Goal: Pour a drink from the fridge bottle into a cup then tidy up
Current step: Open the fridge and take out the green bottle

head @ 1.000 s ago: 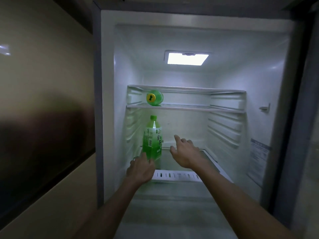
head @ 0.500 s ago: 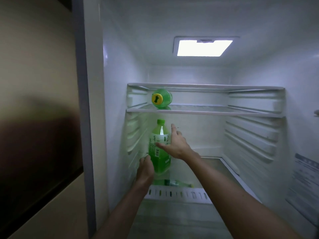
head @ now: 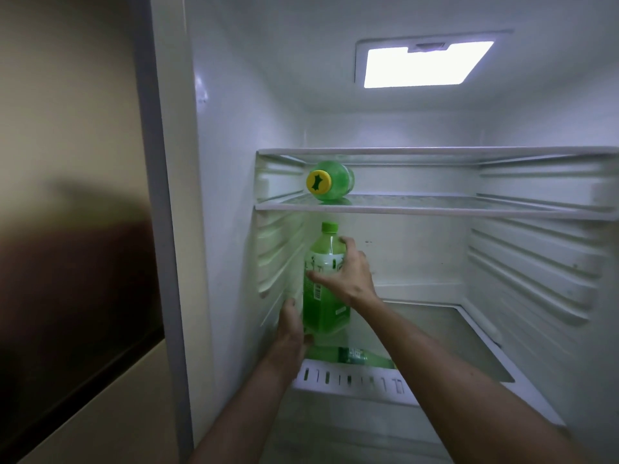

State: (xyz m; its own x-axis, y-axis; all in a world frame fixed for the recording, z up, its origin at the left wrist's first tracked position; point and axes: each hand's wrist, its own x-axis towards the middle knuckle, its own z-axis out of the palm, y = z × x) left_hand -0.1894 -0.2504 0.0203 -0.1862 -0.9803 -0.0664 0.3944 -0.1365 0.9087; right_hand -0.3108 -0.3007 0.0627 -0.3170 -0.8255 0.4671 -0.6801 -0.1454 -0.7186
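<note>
Inside the lit, open fridge (head: 234, 128), a green drink bottle (head: 323, 296) stands upright at the left, below a glass shelf (head: 435, 205). The right hand (head: 348, 276) wraps its upper label, fingers (head: 348, 242) curled round the shoulder; the left hand (head: 294, 329) cups its base. A second bottle (head: 331, 185) lies on the shelf, yellow cap outward; a third (head: 355, 356) lies flat below.

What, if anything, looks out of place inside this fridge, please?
The yellow-capped bottle lies on its side on the glass shelf, cap outward, free to roll. The upright green bottle below looks fine.
</note>
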